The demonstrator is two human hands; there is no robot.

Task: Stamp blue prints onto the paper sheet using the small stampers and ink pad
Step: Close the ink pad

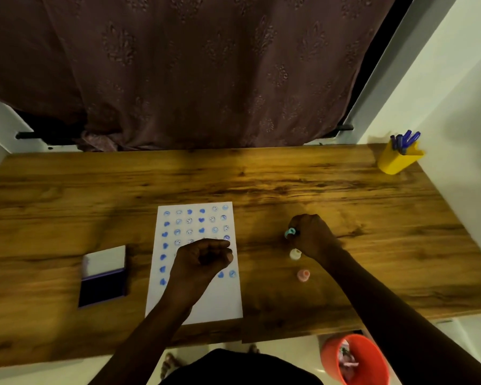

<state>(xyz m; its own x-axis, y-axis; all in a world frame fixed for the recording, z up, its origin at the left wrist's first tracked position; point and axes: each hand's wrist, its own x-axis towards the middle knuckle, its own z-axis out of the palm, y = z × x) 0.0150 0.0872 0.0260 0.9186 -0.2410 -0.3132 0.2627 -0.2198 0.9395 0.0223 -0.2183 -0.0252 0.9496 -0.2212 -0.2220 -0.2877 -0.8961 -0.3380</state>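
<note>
A white paper sheet (195, 307) lies in the middle of the wooden table (289, 184), covered with rows of blue heart and face prints. My left hand (203, 259) hovers over the sheet's lower middle with fingers curled; whether it holds anything cannot be seen. My right hand (311, 234) is to the right of the sheet, gripping a small teal stamper (290, 232). Just below it stand a white stamper (295, 254) and a pink stamper (303, 275). The open blue ink pad (103, 284) sits left of the sheet, lid raised.
A yellow holder with blue pens (397, 159) stands at the far right corner. An orange bucket (356, 359) sits on the floor below the table's front right edge. A dark patterned curtain (206, 65) hangs behind the table.
</note>
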